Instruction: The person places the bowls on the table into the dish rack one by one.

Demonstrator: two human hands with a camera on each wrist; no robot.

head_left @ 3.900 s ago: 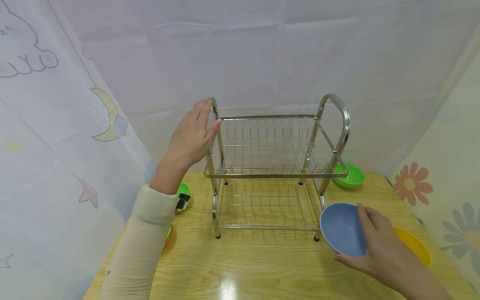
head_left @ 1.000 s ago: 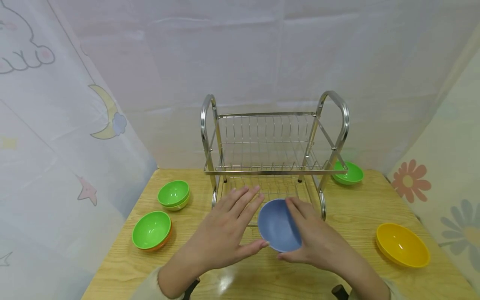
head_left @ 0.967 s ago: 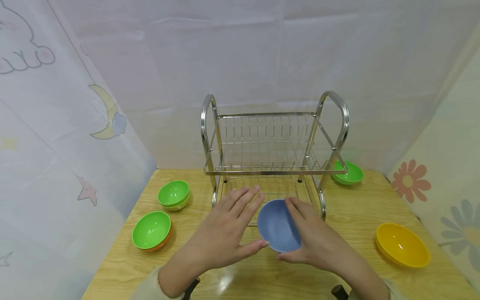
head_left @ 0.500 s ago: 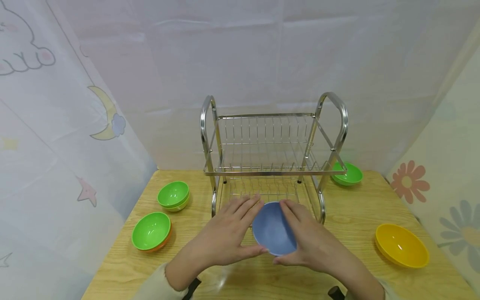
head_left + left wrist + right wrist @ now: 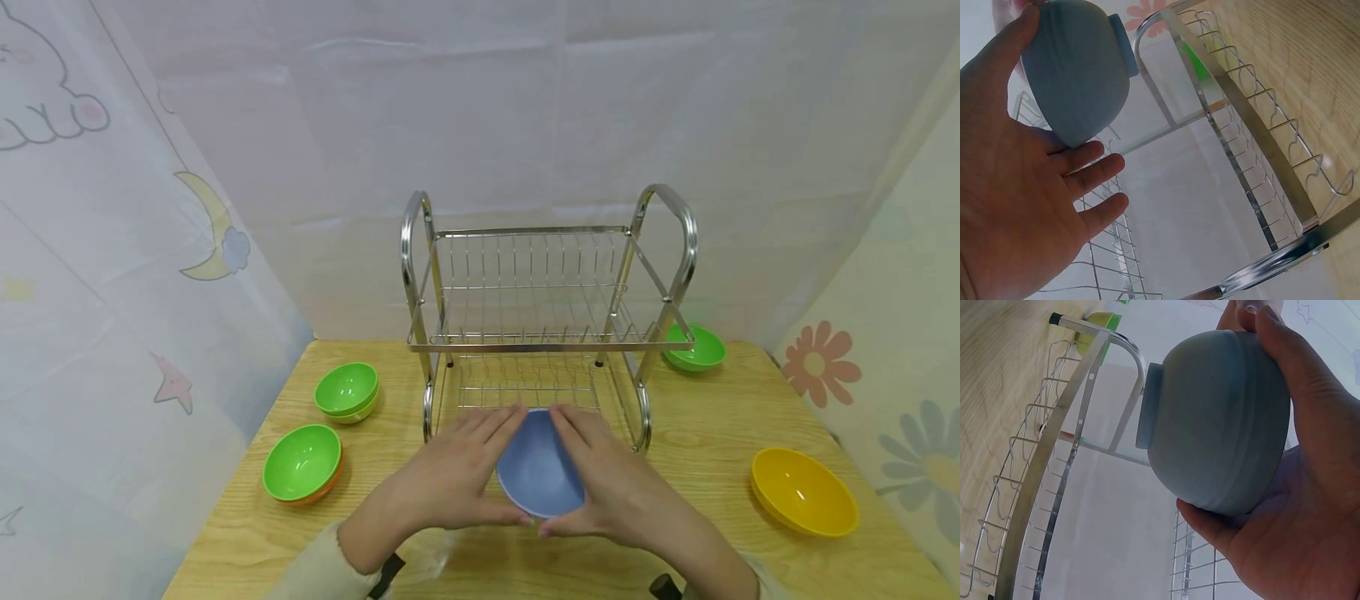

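1. One blue bowl [image 5: 540,467] is held clear of the worktop [image 5: 708,433], in front of the metal dish rack [image 5: 551,347], tilted so its mouth faces you and its foot points toward the rack.
2. Your right grip [image 5: 618,479] pinches one side between thumb and fingers; your left grip [image 5: 457,471] pinches the opposite side, outer fingers straight. The paired hold likely steadies the tilt.
3. To your left, a near stack [image 5: 302,462] and a far stack [image 5: 347,389] of bowls, each green on top, sit nested, apparently to save room.
4. To your right, a yellow bowl [image 5: 805,492] stands near the worktop's edge and a lone green bowl [image 5: 699,350] near the rack's rear, well apart, perhaps to leave your arms space.
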